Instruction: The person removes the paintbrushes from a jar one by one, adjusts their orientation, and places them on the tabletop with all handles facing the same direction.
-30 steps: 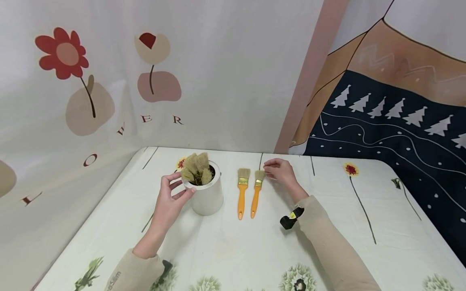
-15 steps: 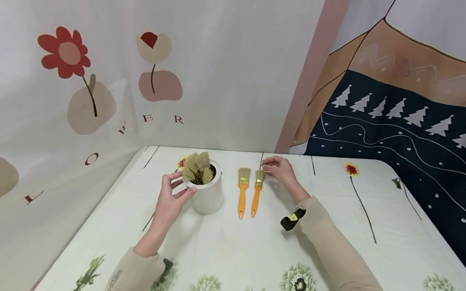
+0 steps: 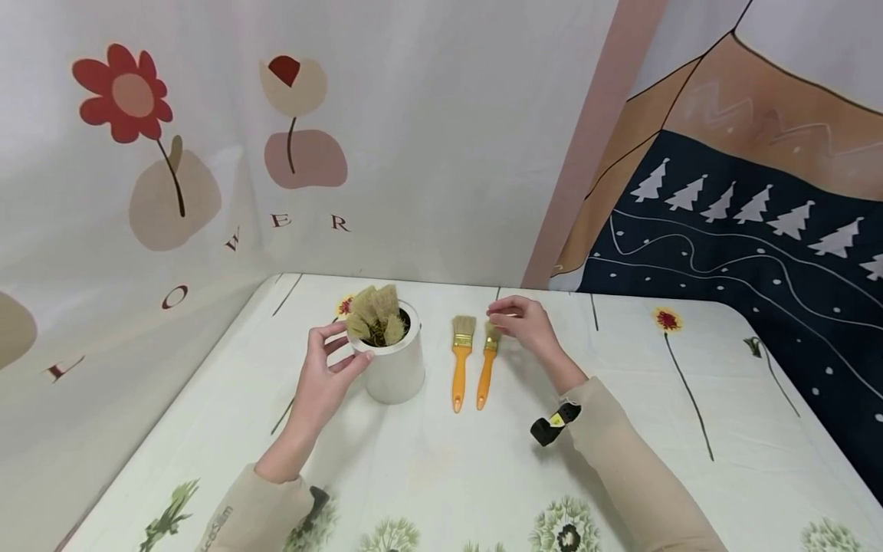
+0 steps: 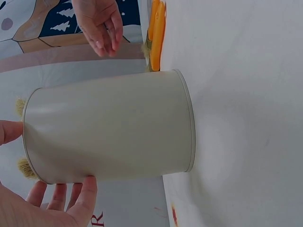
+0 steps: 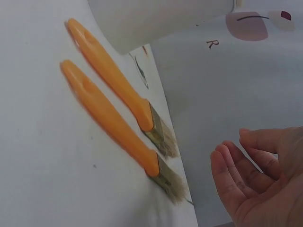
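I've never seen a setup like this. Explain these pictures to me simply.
No machine here, just a person's two bare hands. One view comes from a camera on the head, looking forward and down; the others come from cameras on each wrist, so things look turned sideways. On the flowered table stands a white can, pale tufts poking out. Beside it lie a wide brush and a narrow brush. The left hand grips the can near its rim; the right hand holds nothing, hovering by the narrow brush.
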The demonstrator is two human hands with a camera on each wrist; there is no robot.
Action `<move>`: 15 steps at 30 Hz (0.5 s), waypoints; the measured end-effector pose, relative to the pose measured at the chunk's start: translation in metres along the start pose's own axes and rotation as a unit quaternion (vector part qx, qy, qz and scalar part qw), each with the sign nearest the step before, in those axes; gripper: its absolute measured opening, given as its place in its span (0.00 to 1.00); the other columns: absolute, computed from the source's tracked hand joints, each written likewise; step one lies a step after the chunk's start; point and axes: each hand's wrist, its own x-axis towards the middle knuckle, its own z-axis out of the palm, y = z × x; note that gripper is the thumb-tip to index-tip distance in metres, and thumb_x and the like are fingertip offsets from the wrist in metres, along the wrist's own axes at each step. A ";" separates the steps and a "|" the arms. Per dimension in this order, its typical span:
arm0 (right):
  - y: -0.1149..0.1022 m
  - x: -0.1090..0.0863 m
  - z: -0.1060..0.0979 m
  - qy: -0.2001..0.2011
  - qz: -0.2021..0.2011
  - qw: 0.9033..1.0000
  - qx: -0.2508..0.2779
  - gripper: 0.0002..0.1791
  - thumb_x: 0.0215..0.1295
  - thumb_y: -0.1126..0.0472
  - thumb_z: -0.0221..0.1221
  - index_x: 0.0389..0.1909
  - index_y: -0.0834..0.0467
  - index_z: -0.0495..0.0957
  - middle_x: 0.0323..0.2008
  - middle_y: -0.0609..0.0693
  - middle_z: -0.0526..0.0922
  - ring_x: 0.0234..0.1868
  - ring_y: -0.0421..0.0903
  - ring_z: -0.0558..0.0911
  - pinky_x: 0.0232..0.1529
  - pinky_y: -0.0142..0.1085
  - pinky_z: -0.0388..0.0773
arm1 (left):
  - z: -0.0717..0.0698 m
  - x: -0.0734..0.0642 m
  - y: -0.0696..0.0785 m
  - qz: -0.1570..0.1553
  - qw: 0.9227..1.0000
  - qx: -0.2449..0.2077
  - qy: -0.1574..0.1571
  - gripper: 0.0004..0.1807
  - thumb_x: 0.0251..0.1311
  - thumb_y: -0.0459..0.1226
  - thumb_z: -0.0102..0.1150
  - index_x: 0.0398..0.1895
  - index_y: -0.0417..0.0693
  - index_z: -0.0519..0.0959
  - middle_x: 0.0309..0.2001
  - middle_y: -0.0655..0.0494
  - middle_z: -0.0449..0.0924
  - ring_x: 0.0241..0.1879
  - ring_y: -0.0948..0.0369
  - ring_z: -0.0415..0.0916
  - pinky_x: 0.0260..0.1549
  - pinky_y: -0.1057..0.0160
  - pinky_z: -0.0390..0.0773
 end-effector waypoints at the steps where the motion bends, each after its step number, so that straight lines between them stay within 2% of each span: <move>1: -0.002 -0.001 0.001 -0.003 -0.005 1.000 0.003 0.14 0.68 0.64 0.62 0.53 0.63 0.79 0.53 0.62 0.83 0.48 0.48 0.84 0.55 0.42 0.85 | 0.000 0.000 0.000 0.001 1.000 0.001 0.000 0.36 0.66 0.37 0.61 0.70 0.41 0.53 0.75 0.46 0.54 0.73 0.50 0.59 0.69 0.49 0.73; 7: -0.012 -0.009 0.006 -0.023 -0.029 0.999 0.021 0.14 0.68 0.65 0.61 0.52 0.65 0.79 0.52 0.63 0.83 0.45 0.45 0.84 0.53 0.40 0.86 | 0.000 0.000 -0.001 0.001 1.000 0.001 0.001 0.36 0.66 0.38 0.62 0.70 0.41 0.53 0.75 0.46 0.54 0.73 0.50 0.60 0.69 0.49 0.72; 15: -0.027 -0.019 0.016 -0.047 -0.053 0.997 0.018 0.14 0.68 0.64 0.62 0.52 0.64 0.79 0.53 0.62 0.83 0.49 0.49 0.85 0.52 0.37 0.86 | 0.000 0.000 0.000 -0.001 1.000 -0.001 0.002 0.35 0.66 0.37 0.61 0.70 0.42 0.53 0.75 0.46 0.54 0.73 0.50 0.60 0.69 0.50 0.73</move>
